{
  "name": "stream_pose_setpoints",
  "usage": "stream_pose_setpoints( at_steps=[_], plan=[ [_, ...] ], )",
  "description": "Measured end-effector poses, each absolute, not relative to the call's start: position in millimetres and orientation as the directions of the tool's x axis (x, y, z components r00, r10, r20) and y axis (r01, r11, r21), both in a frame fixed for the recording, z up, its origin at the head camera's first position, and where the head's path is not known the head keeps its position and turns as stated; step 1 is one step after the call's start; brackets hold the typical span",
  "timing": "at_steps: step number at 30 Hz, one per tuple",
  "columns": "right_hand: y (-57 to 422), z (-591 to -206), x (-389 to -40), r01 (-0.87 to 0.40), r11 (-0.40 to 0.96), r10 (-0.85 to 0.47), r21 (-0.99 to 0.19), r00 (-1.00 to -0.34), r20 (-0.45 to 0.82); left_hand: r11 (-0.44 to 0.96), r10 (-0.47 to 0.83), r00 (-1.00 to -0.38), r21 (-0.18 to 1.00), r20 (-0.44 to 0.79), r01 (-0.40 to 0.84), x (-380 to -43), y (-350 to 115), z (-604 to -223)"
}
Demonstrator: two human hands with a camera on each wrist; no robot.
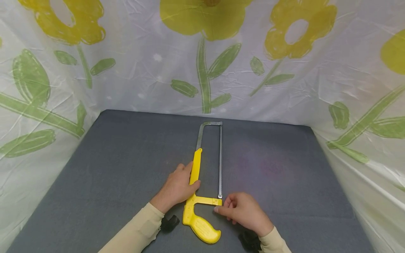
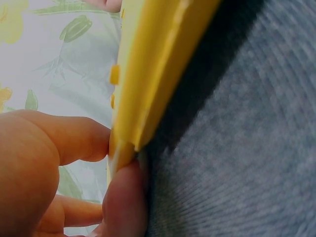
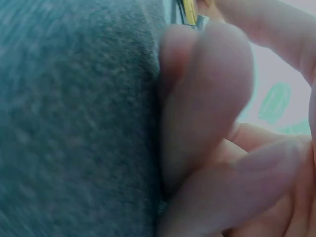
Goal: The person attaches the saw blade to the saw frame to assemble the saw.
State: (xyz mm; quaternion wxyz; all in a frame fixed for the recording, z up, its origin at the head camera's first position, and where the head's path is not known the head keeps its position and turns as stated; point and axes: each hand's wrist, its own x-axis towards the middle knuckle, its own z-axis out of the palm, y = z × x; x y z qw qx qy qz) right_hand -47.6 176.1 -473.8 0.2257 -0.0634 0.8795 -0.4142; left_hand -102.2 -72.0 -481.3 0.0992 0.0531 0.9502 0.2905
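Note:
A hacksaw [image 1: 205,228] with a yellow handle and a silver bow lies on the dark cloth, its handle towards me. My left hand [image 1: 178,182] grips the yellow frame above the handle, thumb across it. In the left wrist view, fingertips press against both sides of the yellow frame [image 2: 148,74]. Beside the lower end of the blade [image 1: 220,161], my right hand [image 1: 245,211] has its fingers bent, with thumb and fingertips right at the yellow bracket [image 1: 207,200]. I cannot tell whether they pinch a small part there. In the right wrist view bent fingers [image 3: 207,98] hide most of the saw.
Dark grey cloth [image 1: 126,151] covers the table. White sheeting [image 1: 139,70] printed with yellow flowers hangs along the back and both sides. A black wrist-worn device [image 1: 169,224] shows by the left sleeve, and another [image 1: 248,240] by the right.

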Motion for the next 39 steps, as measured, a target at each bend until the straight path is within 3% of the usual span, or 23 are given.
stream_pose_setpoints(
  at_steps=[11,39],
  plan=[
    [167.8,-475.2,-46.1,0.130,0.635,-0.233,-0.761,-0.908,-0.349,0.829,0.154,-0.974,0.558,-0.167,0.035,-101.2,-71.3,-482.4],
    [171.8,-477.8,-49.1,0.118,0.596,-0.300,-0.795,-0.885,-0.356,0.822,0.153,-0.976,0.568,-0.152,0.040,-100.9,-70.9,-483.1]
  ],
)
